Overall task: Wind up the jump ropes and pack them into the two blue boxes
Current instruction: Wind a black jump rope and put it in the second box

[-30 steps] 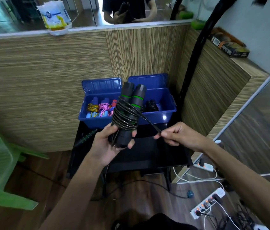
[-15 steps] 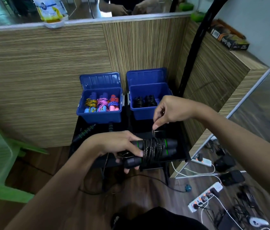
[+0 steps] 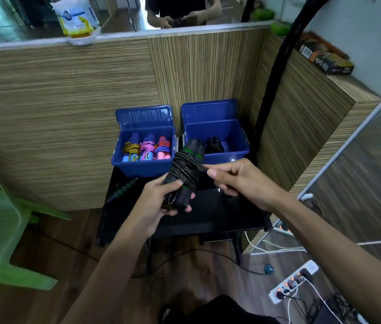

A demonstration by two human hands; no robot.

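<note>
Currently our left hand [image 3: 161, 199] grips one black jump rope [image 3: 184, 174] by its two handles at centre; right hand [image 3: 238, 181] pinches its cord end. Two blue boxes at 12 o'clock: left box [image 3: 146, 166] three coloured ropes, right box [image 3: 229, 156] one black bundle visible.

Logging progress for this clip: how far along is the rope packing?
Done: three coloured ropes sit wound in the left blue box, black ones in the right blue box. In hand: left hand grips a black-green rope; right hand pinches its loose end. Left: another green-banded handle lies on the black table.
</note>
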